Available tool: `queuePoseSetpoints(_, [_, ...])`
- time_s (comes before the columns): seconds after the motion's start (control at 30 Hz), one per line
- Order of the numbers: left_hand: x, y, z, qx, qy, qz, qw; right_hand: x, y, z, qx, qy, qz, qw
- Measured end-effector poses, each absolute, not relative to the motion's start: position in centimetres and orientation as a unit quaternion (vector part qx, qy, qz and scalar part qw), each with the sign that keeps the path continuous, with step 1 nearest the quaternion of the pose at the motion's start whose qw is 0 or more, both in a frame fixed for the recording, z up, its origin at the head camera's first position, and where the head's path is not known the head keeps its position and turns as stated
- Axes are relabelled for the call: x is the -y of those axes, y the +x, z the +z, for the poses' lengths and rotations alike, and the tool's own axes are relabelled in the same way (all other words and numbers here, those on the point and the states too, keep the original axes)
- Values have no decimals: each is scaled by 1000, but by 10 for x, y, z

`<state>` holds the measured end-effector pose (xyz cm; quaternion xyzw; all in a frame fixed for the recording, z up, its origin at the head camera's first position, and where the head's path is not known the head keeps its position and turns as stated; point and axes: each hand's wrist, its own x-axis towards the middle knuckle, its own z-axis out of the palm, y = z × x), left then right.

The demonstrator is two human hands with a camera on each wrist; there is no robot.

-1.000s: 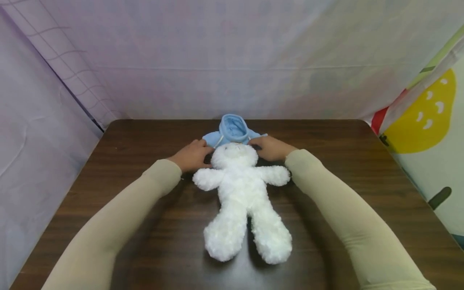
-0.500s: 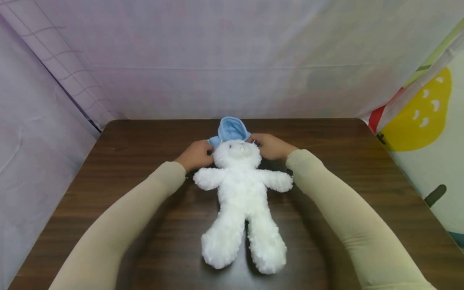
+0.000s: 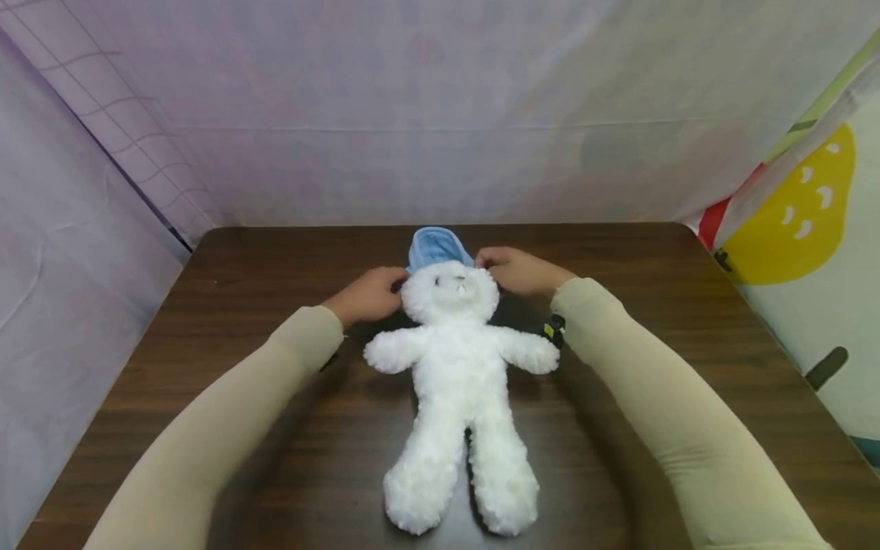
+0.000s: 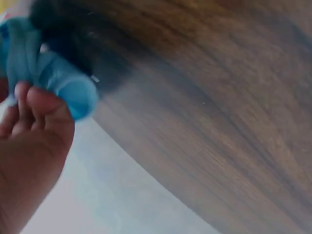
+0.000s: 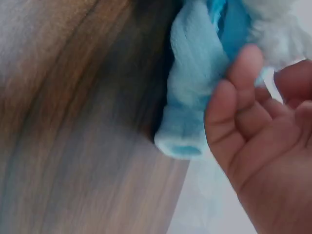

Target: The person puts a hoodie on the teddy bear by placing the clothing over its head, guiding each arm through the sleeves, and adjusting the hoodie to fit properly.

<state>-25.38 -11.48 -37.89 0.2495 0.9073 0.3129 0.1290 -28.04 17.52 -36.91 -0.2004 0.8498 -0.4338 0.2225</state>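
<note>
A white fluffy teddy bear (image 3: 454,359) lies on its back on the table, feet towards me. Behind its head shows the hood of a small light blue hoodie (image 3: 438,246). My left hand (image 3: 371,294) is left of the bear's head; the left wrist view shows its fingers pinching the hoodie (image 4: 48,73) beside a sleeve opening. On the other side, my right hand (image 3: 519,271) has its fingers curled at the hoodie's edge. Up close in the right wrist view, they grip beside a sleeve (image 5: 195,63), near white fur. The rest of the hoodie is hidden behind the bear.
The dark wood table (image 3: 289,428) reaches back to a pale curtain (image 3: 426,114). At the right hangs a cloth with a yellow printed shape (image 3: 791,214). A small black device (image 3: 554,328) sits at my right cuff, close to the bear's arm.
The bear has shifted slightly towards me and its face shows more. The hoodie's sleeves have gone out of sight behind its head, leaving the hood. My right hand has moved slightly away from me.
</note>
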Motion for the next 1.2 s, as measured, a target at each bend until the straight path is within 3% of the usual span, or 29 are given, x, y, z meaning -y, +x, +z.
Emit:
queuePoseSetpoints(0.2, [123, -252, -369, -873, 226, 383, 199, -180, -274, -353, -816, -190, -465, 286])
queuePoseSetpoints(0.7, [125, -249, -358, -755, 167, 548, 321, -184, -269, -345, -829, -241, -430, 264])
queuePoseSetpoints(1.03, [113, -249, -357, -789, 130, 525, 291, -176, -266, -345, -851, -241, -404, 234])
queuePoseSetpoints(1.2, [105, -247, -357, -831, 122, 487, 240, -170, -264, -344, -874, -255, -369, 190])
